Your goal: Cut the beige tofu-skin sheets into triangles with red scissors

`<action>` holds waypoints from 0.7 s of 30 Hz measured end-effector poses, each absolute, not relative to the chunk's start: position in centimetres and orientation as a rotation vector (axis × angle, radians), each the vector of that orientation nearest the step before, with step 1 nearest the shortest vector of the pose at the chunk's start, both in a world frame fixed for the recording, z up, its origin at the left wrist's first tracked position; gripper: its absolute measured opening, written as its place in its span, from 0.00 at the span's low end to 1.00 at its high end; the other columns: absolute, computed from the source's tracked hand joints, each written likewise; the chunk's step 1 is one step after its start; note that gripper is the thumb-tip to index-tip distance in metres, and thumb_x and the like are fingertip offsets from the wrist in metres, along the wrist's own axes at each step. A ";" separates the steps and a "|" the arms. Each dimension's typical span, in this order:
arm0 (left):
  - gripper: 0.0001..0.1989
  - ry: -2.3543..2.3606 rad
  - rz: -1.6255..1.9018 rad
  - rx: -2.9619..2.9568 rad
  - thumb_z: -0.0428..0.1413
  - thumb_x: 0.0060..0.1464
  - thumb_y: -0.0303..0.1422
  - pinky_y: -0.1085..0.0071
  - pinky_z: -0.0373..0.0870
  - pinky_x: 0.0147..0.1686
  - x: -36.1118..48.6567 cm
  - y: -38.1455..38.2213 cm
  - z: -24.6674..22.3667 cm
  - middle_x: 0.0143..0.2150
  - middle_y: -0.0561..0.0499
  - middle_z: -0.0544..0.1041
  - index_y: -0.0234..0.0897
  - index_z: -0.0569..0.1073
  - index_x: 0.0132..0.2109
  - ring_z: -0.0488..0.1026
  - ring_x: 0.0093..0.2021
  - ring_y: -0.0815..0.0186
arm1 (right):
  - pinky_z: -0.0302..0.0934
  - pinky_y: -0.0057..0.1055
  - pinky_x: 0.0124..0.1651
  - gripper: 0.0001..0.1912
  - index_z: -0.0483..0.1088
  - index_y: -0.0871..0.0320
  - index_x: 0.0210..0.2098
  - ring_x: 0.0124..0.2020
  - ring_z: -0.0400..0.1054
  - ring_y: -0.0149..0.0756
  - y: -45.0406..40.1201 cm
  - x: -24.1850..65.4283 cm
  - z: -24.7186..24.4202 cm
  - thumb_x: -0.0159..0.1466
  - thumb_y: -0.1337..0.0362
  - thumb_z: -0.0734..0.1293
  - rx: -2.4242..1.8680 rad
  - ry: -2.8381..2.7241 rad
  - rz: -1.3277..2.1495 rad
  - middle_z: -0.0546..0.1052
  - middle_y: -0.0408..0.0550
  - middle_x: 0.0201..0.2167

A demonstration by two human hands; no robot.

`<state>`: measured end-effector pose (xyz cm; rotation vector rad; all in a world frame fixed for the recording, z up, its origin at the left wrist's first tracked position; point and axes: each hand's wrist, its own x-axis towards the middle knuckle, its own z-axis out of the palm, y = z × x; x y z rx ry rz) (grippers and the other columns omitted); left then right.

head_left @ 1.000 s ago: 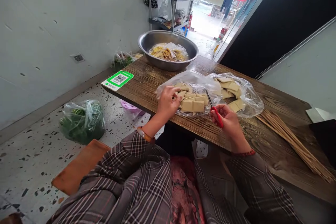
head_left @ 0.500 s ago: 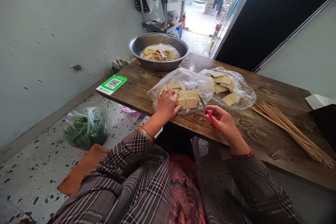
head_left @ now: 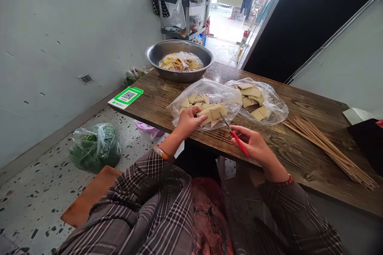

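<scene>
My left hand (head_left: pixel 189 121) grips a stack of flat beige tofu sheets (head_left: pixel 212 113) at its left end, thumb on the near side. The stack is tilted up over a clear plastic bag (head_left: pixel 191 91) that holds more beige pieces (head_left: pixel 196 99). In my right hand (head_left: pixel 249 142) is a pair of red-handled scissors (head_left: pixel 238 140), its fingers wrapped round the handles. The scissor tips reach the right part of the stack; whether the blades are apart is too small to tell. To the right, a second plastic bag (head_left: pixel 277 107) holds cut tofu pieces (head_left: pixel 251 95).
A steel basin (head_left: pixel 179 75) with bagged food stands at the table's far end. Thin wooden skewers (head_left: pixel 332 149) lie on the right. A green QR-code card (head_left: pixel 127 96) sits at the left corner. Bagged greens (head_left: pixel 95 147) and a wooden board (head_left: pixel 91 195) are below, left.
My left hand has lifted and tilted the tofu stack, its thumb now on the sheets. The scissors have shifted slightly down and left, with their tips lower on the stack.
</scene>
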<state>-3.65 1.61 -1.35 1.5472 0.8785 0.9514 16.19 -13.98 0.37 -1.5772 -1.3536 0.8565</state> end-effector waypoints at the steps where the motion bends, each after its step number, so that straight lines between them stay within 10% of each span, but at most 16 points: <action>1: 0.14 0.843 0.964 1.393 0.66 0.41 0.35 0.74 0.57 0.25 -3.7 1.6 -1.2 0.25 0.56 0.71 0.36 0.69 0.29 0.63 0.25 0.72 | 0.68 0.34 0.38 0.25 0.78 0.58 0.50 0.34 0.70 0.36 -14.0 16.1 0.3 0.56 0.54 0.75 -1.581 -1.367 0.856 0.78 0.49 0.34; 21: 0.24 0.623 0.942 0.884 0.74 0.32 0.37 0.80 0.55 0.20 -3.7 0.1 -1.1 0.26 0.56 0.72 0.35 0.69 0.31 0.65 0.24 0.76 | 0.68 0.29 0.30 0.30 0.78 0.60 0.47 0.28 0.68 0.31 -12.4 14.4 1.0 0.52 0.46 0.77 -1.558 -1.238 1.099 0.75 0.46 0.31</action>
